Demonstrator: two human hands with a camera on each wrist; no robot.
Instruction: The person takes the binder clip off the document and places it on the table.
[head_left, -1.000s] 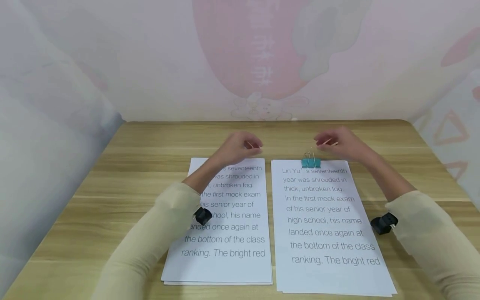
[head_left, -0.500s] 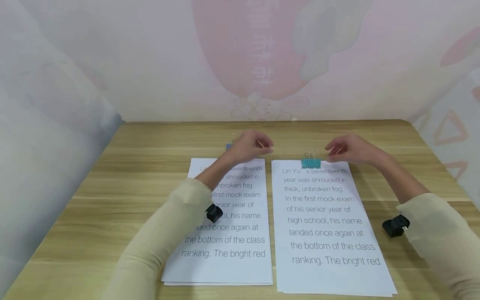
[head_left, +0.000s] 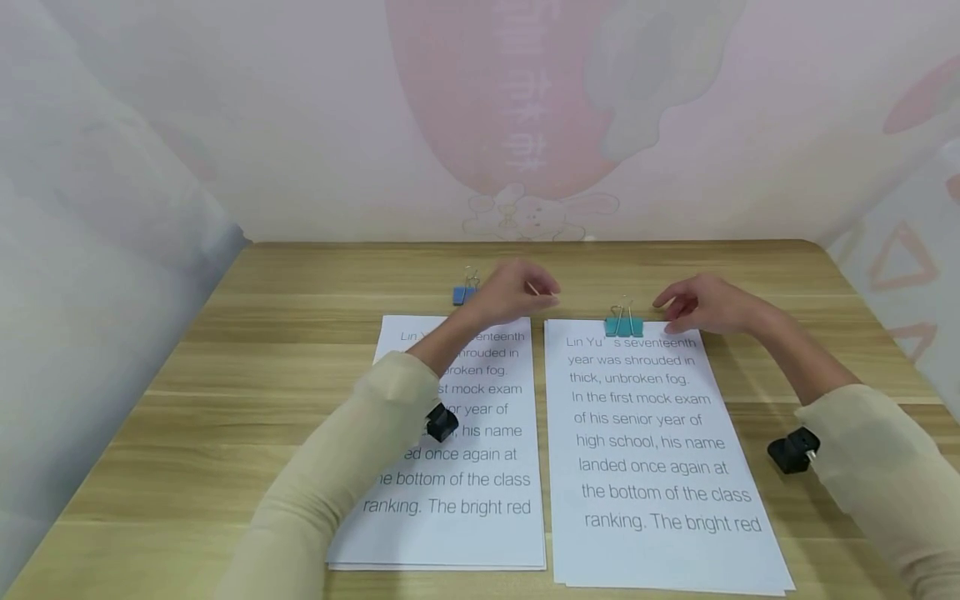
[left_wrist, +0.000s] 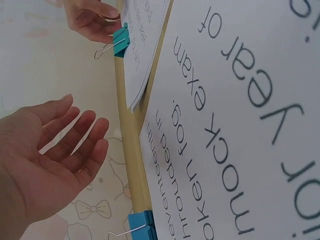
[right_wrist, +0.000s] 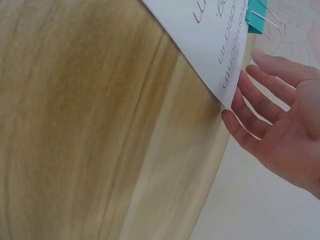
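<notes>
My left hand [head_left: 510,293] hovers with its grip spread and holding nothing, above the far edge of the left stack [head_left: 450,433] of printed sheets. Since a second ago it has drifted to the right, and that uncovers the blue clip [head_left: 464,292], which stands on the bare worktop [head_left: 300,333] just beyond the left stack, to the left of my hand. My right hand [head_left: 705,304] has come down and nearer; its grip is also spread, fingers [right_wrist: 260,100] straight, at the far right corner of the right stack [head_left: 652,450], and I cannot tell whether they touch the paper. The teal clip [head_left: 623,323] sits clamped on the far edge of the right stack, just left of my right hand, unmoved.
</notes>
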